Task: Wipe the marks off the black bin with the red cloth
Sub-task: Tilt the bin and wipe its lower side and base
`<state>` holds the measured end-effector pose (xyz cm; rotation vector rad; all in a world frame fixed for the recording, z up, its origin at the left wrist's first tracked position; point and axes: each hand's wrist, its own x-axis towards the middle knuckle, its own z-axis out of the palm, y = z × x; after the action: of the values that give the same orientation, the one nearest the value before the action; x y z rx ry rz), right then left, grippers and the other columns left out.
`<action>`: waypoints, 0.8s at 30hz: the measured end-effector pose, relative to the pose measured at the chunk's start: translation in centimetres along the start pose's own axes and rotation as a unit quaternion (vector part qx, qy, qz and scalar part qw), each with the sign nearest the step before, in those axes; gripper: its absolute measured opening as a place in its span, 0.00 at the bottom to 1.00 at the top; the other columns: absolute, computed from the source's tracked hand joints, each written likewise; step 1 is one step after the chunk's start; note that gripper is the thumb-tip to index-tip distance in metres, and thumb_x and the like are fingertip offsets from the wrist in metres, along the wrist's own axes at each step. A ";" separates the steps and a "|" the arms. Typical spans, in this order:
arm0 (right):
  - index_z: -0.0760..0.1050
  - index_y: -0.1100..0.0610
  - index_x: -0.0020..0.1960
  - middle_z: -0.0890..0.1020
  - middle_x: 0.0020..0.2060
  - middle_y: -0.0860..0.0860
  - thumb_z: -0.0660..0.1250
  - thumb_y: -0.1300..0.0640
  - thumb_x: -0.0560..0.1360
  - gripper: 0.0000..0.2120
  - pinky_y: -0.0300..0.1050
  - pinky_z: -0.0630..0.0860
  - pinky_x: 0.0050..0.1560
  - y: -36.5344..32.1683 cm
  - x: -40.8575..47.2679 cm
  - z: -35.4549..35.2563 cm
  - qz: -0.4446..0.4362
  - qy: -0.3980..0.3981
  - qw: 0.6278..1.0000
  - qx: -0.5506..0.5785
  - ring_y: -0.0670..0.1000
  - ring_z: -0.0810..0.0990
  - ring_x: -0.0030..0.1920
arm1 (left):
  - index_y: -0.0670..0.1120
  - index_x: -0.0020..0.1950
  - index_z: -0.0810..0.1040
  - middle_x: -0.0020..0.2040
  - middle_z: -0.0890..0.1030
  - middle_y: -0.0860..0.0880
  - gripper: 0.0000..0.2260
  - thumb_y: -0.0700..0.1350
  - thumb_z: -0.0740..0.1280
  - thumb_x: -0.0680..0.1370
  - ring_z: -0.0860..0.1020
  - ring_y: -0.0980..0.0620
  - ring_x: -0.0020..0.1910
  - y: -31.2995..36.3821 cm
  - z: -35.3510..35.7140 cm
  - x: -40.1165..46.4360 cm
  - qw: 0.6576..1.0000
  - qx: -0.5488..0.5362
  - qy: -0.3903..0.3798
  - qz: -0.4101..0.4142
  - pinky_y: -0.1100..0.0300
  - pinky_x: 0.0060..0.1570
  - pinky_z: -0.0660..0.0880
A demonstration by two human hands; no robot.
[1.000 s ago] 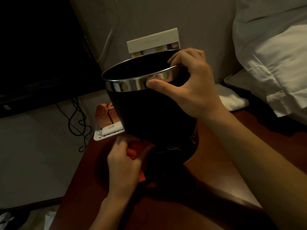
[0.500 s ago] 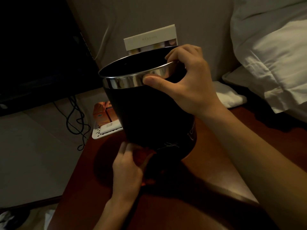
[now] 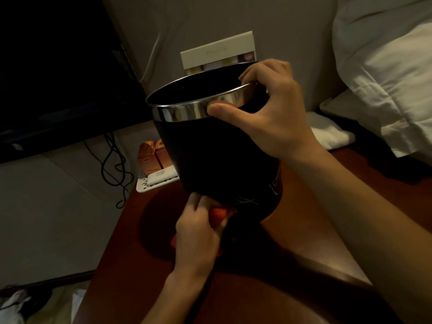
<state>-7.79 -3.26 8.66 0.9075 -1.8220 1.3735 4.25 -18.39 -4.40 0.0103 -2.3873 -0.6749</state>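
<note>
I count one round black bin with a shiny metal rim band (image 3: 210,160), one crumpled red cloth (image 3: 218,215), and two bare hands. The bin is tilted, its base on the reddish-brown wooden table (image 3: 311,242) and its mouth tipped away toward the wall. My right hand (image 3: 268,113) pinches the rim, thumb pressed on the outside of the metal band, fingers curled over the edge into the bin. My left hand (image 3: 198,235) is closed around the cloth, low against the bin's lower wall; the cloth shows between its fingers, touching the bin near the base. Thin white scribbled marks (image 3: 246,201) sit just right of the cloth, more (image 3: 274,183) further round. Behind the bin I see two orange boxes (image 3: 152,157) on one white tray (image 3: 149,185).
</note>
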 end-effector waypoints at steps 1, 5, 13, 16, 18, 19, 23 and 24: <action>0.77 0.59 0.49 0.75 0.50 0.46 0.73 0.34 0.68 0.28 0.25 0.66 0.51 0.0 0.0 0.0 0.001 -0.001 1.000 -0.002 0.47 0.71 0.57 | 0.47 0.55 0.78 0.55 0.70 0.60 0.16 0.43 0.77 0.70 0.72 0.64 0.52 0.2 -0.3 0.4 1.000 -0.001 0.017 0.016 0.78 0.53 0.69; 0.77 0.59 0.48 0.75 0.49 0.46 0.72 0.33 0.67 0.28 0.26 0.65 0.50 0.0 0.1 0.0 -0.003 0.005 1.000 -0.005 0.48 0.71 0.56 | 0.44 0.50 0.77 0.49 0.74 0.55 0.14 0.43 0.78 0.69 0.73 0.64 0.45 1.3 -1.5 2.0 0.995 -0.015 0.090 0.035 0.77 0.48 0.69; 0.77 0.60 0.49 0.74 0.49 0.45 0.74 0.36 0.68 0.27 0.26 0.66 0.50 0.0 0.1 0.1 0.002 0.004 1.000 0.006 0.47 0.71 0.55 | 0.45 0.53 0.76 0.55 0.75 0.50 0.12 0.48 0.72 0.74 0.79 0.49 0.52 0.9 0.3 0.2 0.996 0.050 -0.001 0.072 0.52 0.49 0.80; 0.77 0.60 0.49 0.75 0.49 0.46 0.75 0.36 0.68 0.27 0.25 0.65 0.50 -0.1 0.0 0.0 0.001 0.004 1.000 -0.001 0.47 0.70 0.55 | 0.42 0.55 0.77 0.55 0.76 0.48 0.13 0.42 0.75 0.73 0.79 0.49 0.51 1.2 -0.1 1.4 0.995 0.052 0.037 0.076 0.52 0.48 0.80; 0.77 0.59 0.48 0.75 0.49 0.46 0.75 0.35 0.68 0.27 0.25 0.65 0.50 0.0 0.1 0.1 0.001 0.006 1.000 -0.007 0.47 0.71 0.56 | 0.43 0.53 0.77 0.53 0.76 0.49 0.13 0.41 0.76 0.72 0.78 0.50 0.50 1.4 -0.2 1.7 0.994 0.047 0.058 0.077 0.52 0.47 0.80; 0.77 0.59 0.48 0.75 0.48 0.46 0.75 0.35 0.68 0.27 0.25 0.65 0.50 0.0 0.1 0.1 0.001 0.005 1.000 -0.009 0.47 0.71 0.56 | 0.43 0.52 0.76 0.53 0.76 0.49 0.13 0.42 0.75 0.72 0.78 0.50 0.50 1.5 -0.1 1.6 0.995 0.039 0.058 0.074 0.52 0.47 0.80; 0.77 0.58 0.47 0.75 0.48 0.45 0.74 0.34 0.68 0.27 0.26 0.65 0.50 -0.1 0.0 0.0 0.001 0.001 1.000 -0.004 0.48 0.71 0.56 | 0.48 0.54 0.74 0.56 0.73 0.52 0.12 0.53 0.68 0.75 0.78 0.51 0.52 1.3 0.6 -0.2 0.998 0.024 -0.005 0.058 0.52 0.48 0.80; 0.76 0.57 0.47 0.75 0.49 0.46 0.73 0.34 0.67 0.27 0.26 0.65 0.51 -0.1 0.0 0.1 0.002 -0.001 1.000 -0.004 0.48 0.71 0.57 | 0.48 0.54 0.74 0.56 0.73 0.52 0.13 0.55 0.66 0.76 0.78 0.51 0.53 1.2 0.7 -0.4 0.998 0.024 -0.016 0.060 0.52 0.49 0.80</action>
<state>-7.72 -3.35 8.74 0.9031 -1.8306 1.3669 4.35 -16.98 -4.57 -0.1231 -2.4129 -0.5644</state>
